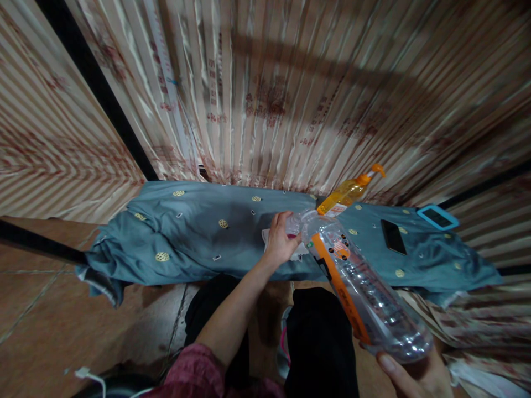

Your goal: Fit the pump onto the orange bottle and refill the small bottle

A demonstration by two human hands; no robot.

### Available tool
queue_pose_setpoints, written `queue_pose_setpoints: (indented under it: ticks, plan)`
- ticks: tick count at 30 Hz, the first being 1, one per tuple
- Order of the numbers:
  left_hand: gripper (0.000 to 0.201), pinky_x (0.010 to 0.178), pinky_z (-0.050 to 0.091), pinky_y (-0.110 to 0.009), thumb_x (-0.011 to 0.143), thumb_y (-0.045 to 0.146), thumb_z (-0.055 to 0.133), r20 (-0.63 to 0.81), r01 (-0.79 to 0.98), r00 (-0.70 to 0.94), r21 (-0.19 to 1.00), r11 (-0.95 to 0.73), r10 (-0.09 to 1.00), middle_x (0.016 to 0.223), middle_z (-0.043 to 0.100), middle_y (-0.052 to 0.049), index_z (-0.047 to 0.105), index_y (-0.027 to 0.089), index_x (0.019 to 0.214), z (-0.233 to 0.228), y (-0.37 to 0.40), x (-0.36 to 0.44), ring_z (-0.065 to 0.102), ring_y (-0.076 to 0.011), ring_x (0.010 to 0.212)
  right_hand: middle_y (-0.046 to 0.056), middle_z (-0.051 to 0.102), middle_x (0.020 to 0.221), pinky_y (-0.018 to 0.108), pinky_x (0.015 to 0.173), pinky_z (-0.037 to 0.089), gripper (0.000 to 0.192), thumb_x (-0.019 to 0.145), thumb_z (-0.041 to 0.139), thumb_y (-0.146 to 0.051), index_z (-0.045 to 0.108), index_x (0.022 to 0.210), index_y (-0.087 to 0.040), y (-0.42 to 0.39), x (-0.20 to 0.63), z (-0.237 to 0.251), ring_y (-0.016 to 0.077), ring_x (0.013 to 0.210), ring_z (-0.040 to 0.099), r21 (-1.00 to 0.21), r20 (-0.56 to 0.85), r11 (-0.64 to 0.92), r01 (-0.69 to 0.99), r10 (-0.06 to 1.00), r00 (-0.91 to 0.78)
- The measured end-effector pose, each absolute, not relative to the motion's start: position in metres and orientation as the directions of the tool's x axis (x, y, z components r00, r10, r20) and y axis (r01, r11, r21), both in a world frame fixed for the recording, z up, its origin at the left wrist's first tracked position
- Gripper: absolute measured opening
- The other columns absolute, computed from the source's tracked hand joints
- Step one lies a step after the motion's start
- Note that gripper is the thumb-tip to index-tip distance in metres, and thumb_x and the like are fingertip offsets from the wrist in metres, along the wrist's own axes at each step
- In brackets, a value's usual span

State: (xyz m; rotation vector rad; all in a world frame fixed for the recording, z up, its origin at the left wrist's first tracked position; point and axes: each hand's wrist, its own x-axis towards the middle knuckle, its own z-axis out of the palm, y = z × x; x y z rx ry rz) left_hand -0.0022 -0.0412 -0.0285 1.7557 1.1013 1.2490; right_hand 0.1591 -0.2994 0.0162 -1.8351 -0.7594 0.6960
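Observation:
My right hand [415,373] holds the base of a large clear plastic bottle [365,287] with an orange label, tilted with its neck pointing away toward the blue-grey cloth [199,237]. My left hand [282,240] is closed around the bottle's neck and cap end, just above a small white item on the cloth. An orange spray bottle [350,192] lies on the cloth just beyond the clear bottle's neck.
A black phone [393,236] and a blue-cased phone [437,216] lie on the cloth at the right. Striped satin curtains [290,83] hang behind. Brown floor tiles [62,320] are at the left, with a white cable [89,376] at the bottom. My dark-trousered knees are below.

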Motion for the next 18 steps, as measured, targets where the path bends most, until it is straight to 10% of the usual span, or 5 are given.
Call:
queue_pose_setpoints:
  ticks: [18]
  plan:
    - [0.053, 0.102, 0.045, -0.043, 0.071, 0.017, 0.073, 0.359, 0.229, 0.173, 0.891, -0.392, 0.917, 0.120, 0.058, -0.010, 0.051, 0.018, 0.119, -0.026, -0.042, -0.003, 0.056, -0.0272, 0.116, 0.007, 0.066, 0.112, 0.034, 0.092, 0.048, 0.076, 0.057, 0.080, -0.058, 0.052, 0.120, -0.025, -0.285, 0.124, 0.043, 0.0285, 0.105, 0.061, -0.921, -0.023, -0.291, 0.260, 0.706, 0.707]
